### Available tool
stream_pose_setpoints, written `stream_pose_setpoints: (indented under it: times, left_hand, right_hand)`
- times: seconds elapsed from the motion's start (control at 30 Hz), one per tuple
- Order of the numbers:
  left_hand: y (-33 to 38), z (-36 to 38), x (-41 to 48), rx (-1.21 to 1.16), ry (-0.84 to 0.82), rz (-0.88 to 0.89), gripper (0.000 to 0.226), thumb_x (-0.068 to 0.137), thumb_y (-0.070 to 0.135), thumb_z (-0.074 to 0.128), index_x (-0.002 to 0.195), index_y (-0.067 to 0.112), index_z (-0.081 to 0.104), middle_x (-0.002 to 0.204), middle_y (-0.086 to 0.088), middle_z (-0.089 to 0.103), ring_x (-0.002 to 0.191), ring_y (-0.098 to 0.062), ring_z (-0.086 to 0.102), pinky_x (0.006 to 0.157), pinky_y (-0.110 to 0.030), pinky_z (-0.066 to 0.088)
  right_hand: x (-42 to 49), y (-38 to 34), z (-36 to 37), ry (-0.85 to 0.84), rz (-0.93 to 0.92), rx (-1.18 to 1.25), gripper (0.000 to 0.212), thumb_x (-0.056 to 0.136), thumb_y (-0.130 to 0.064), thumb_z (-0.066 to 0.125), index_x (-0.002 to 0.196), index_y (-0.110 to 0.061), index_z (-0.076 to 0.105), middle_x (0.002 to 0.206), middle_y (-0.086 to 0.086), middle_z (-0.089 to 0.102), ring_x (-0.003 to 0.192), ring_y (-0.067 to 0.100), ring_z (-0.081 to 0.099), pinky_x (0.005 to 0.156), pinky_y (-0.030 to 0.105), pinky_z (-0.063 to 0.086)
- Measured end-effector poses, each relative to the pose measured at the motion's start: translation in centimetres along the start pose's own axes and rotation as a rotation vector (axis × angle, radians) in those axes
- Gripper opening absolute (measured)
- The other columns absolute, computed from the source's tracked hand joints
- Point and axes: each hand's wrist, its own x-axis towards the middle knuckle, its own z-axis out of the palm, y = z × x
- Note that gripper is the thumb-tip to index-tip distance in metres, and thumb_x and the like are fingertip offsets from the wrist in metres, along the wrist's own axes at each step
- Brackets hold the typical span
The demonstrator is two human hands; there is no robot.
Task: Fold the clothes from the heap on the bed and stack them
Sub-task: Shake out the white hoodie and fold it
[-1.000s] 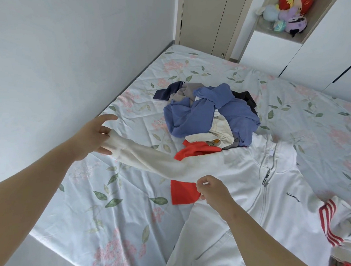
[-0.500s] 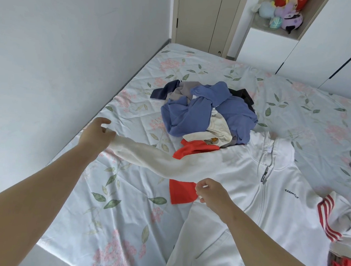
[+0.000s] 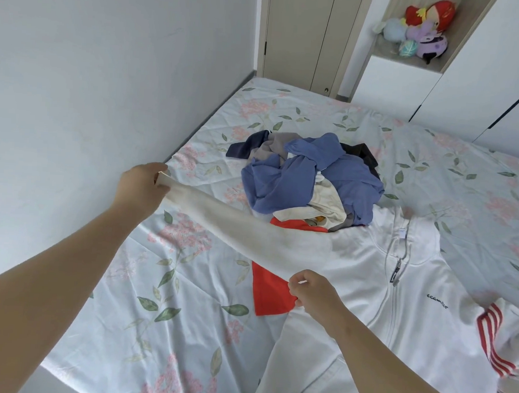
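The white zip jacket lies front-up on the bed, zipped, with its collar and shoulder touching the near edge of the heap of clothes. The sleeve on the person's left side is held stretched out toward the wall, raised off the sheet.

Several slips can be foreseen. A red garment lies partly under the jacket just below the raised sleeve. If the sleeve is laid inward without this piece being cleared, it is likely to be trapped in the fold. Because the heap rests against the shoulder, a hard pull on the sleeve could drag loose pieces along or skew the jacket's body. The far sleeve, with its red-striped cuff, is bunched at the right edge, so an uneven fold is probable unless it is flattened.

The left hand is closed around the cuff end, the fingers curled over the fabric and the cuff's edge showing past them. The right hand is nearly closed, and the jacket's side edge near the underarm is pinched between thumb and fingers. That pinch looks light, so the cloth could be lost under tension.
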Motion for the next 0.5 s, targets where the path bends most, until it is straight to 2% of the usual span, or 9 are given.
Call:
stream_pose_setpoints:
  times: [0.13,0.2,0.23,0.27,0.33,0.43,0.5]
  left_hand:
    - [0.6,0.0,0.9,0.155,-0.071,-0.017,0.030,0.092,0.013,0.053,0.120,0.006,0.061,0.118,-0.023,0.052,0.113,-0.038,0.048,0.092,-0.041,0.042]
    - [1.0,0.2,1.2,0.089,-0.104,-0.040,0.027,0.093,0.020,0.052,0.117,0.009,0.060,0.123,-0.021,0.045,0.116,-0.037,0.042,0.094,-0.044,0.043]
    - [1.3,0.2,1.2,0.023,-0.135,-0.045,0.025,0.094,0.022,0.051,0.115,0.011,0.058,0.123,-0.019,0.044,0.114,-0.035,0.042,0.090,-0.043,0.045]
    - [1.6,0.3,1.2,-0.035,-0.172,-0.032,0.023,0.095,0.023,0.049,0.113,0.011,0.056,0.120,-0.018,0.047,0.106,-0.034,0.045,0.080,-0.039,0.047]
    - [2.5,0.7,1.2,-0.063,-0.223,0.027,0.019,0.098,0.024,0.044,0.111,0.011,0.049,0.102,-0.018,0.053,0.084,-0.030,0.049,0.059,-0.031,0.040]
    - [4.8,1.5,0.7,-0.012,-0.202,0.135,0.011,0.099,0.025,0.036,0.106,0.019,0.043,0.082,-0.014,0.055,0.068,-0.034,0.057,0.052,-0.028,0.039]
    - [7.0,2.2,0.0,-0.017,-0.194,0.233,0.007,0.099,0.025,0.034,0.101,0.025,0.041,0.069,-0.013,0.055,0.045,-0.029,0.058,0.048,-0.027,0.041]
  right_hand:
    - [0.1,0.4,-0.2,0.006,0.004,0.004,0.010,0.089,-0.024,0.051,0.092,-0.021,0.060,0.096,0.000,0.067,0.079,0.017,0.062,0.059,0.020,0.044]
    - [0.1,0.8,-0.4,0.006,0.012,0.006,0.009,0.089,-0.025,0.051,0.091,-0.022,0.059,0.096,-0.001,0.067,0.080,0.016,0.063,0.059,0.020,0.043]
    - [0.1,1.0,-0.5,0.008,0.018,0.012,0.009,0.089,-0.025,0.051,0.090,-0.023,0.059,0.096,-0.001,0.067,0.079,0.015,0.063,0.059,0.019,0.042]
    - [0.1,1.2,-0.7,0.012,0.026,0.023,0.008,0.088,-0.025,0.051,0.089,-0.023,0.059,0.096,-0.001,0.067,0.078,0.014,0.063,0.058,0.019,0.042]
    - [0.0,1.6,-1.1,0.026,0.039,0.045,0.008,0.088,-0.026,0.052,0.087,-0.024,0.059,0.096,-0.001,0.066,0.076,0.014,0.062,0.057,0.019,0.043]
    - [-0.4,2.6,-2.4,0.055,0.046,0.075,0.007,0.088,-0.025,0.052,0.085,-0.024,0.059,0.095,-0.001,0.066,0.072,0.013,0.060,0.057,0.020,0.043]
    - [-0.9,3.6,-3.7,0.082,0.059,0.106,0.008,0.089,-0.024,0.052,0.084,-0.024,0.058,0.096,-0.001,0.065,0.069,0.011,0.059,0.057,0.019,0.042]
